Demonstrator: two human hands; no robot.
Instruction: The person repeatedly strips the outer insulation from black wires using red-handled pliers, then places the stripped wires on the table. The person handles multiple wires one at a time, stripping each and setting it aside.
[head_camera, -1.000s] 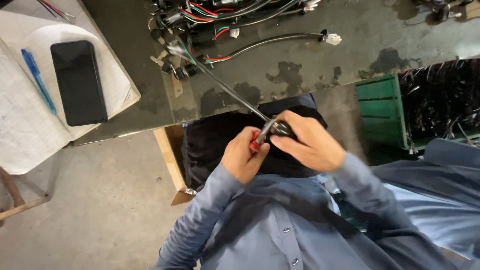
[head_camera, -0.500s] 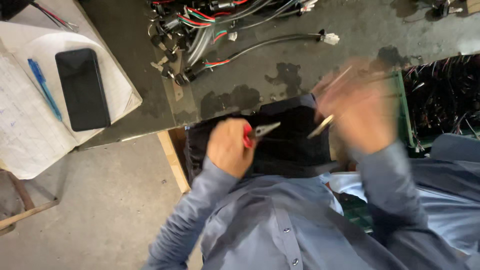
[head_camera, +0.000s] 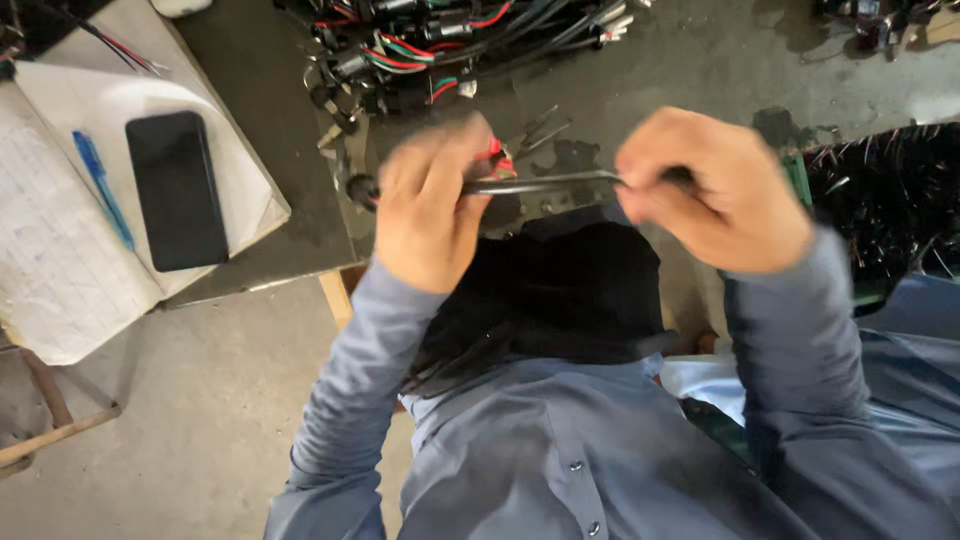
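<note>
left hand (head_camera: 432, 215) clenched on red-handled metal pliers (head_camera: 497, 160), jaws at cable | right hand (head_camera: 712, 190) fisted round other end of thin black sheathed cable (head_camera: 545, 183) | cable taut between hands above dark grey desk (head_camera: 700, 70) | likely light, flexible, slippery sheath; grip near ends | wire harness pile (head_camera: 450, 30) behind

Wire tangle (head_camera: 450, 40) ahead; bare bench (head_camera: 700, 70) right of it.

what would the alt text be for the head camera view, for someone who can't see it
Seen from above, a person in a blue-grey shirt holds a thin black cable stretched between both hands: the left hand, also gripping red-handled pliers, and the right hand. Behind lie a wire bundle, and a black phone on an open notebook.
</note>
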